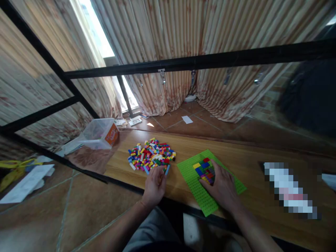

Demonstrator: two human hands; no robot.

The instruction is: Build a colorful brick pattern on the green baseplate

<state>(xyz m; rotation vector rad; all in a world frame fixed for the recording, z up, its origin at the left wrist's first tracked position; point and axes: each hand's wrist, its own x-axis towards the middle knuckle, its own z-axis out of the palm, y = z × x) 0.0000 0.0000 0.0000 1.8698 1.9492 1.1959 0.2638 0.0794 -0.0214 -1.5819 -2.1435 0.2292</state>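
A loose heap of small toy building bricks in many colours lies on the wooden tabletop. At its near edge is my left hand, fingers curled together in a pinch; whatever is between the fingertips is hidden. A green studded baseplate lies at an angle to the right of the heap. On it stands a compact block of joined bricks in yellow, blue, red, green and purple. My right hand reaches over the plate, thumb on the near side and fingers on the right side of that block, covering part of it.
A tablet-like object with a pixelated screen lies on the table at the right. A clear plastic box with an orange label stands beyond the table's left end. A black metal bar crosses in front of the curtains.
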